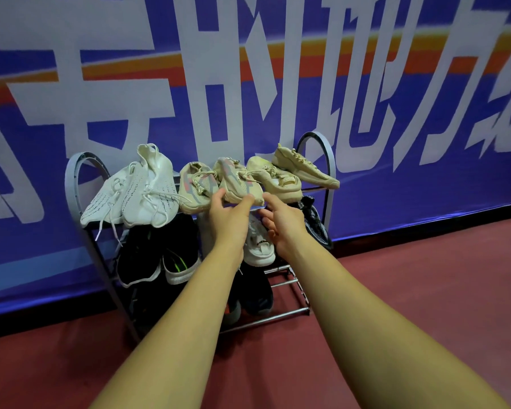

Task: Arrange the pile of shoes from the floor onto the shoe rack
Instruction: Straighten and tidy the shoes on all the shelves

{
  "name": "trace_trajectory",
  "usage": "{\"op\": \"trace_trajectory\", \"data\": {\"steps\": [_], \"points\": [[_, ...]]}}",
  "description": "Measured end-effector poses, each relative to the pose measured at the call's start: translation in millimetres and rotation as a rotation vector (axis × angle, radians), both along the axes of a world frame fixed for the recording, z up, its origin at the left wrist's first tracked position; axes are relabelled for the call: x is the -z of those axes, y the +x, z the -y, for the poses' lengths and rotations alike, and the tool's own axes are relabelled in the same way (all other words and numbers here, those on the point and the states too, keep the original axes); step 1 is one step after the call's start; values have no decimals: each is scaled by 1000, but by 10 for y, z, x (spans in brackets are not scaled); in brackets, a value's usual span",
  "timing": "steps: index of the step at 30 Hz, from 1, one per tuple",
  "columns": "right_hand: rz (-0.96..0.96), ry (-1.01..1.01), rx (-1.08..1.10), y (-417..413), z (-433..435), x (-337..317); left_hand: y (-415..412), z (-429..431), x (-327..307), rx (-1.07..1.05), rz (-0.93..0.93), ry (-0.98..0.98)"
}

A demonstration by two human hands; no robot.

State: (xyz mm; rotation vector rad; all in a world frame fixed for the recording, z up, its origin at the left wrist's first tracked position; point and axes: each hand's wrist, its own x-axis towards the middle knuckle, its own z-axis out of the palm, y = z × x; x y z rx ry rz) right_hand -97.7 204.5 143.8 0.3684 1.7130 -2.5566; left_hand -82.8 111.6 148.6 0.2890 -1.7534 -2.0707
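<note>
Red floor [410, 290], blue banner [366, 98] behind shoe rack [292, 313]. Left hand [227, 215] pinches toe of striped beige sneaker [239, 184] on top tier. Right hand [282, 222] has its fingers loosely spread just beside the sneaker; contact unclear.

A blue banner [396, 187] printed with large white characters is spread from 9 to 3 o'clock and crossed by an orange stripe [396, 63] toward 12. Its foot is edged by a black strip [425, 224]. Dark red flooring [425, 290] is seen from 3 to 8 o'clock.
</note>
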Motion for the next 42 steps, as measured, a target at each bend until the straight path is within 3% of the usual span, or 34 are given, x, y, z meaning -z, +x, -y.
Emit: {"op": "trace_trajectory", "data": {"steps": [3, 9, 18, 21, 24, 32, 42], "points": [[47, 12, 130, -65, -159, 38, 49, -95, 10, -48, -2, -63], [20, 49, 115, -208, -262, 47, 80, 52, 50, -45, -4, -161], [105, -151, 142, -365, -174, 4, 35, 305, 75, 103, 23, -229], [82, -313, 61, -344, -162, -97, 45, 314, 52, 148, 26, -223], [65, -316, -7, -279, -145, -171, 74, 317, 12, 164, 36, -202], [-26, -268, -157, 13, -253, -188, 168, 279, -142, 111, 1, -107], [-1, -179, -234, 254, -416, -165, 288, 402, -236, 119, 63, 390]]}}
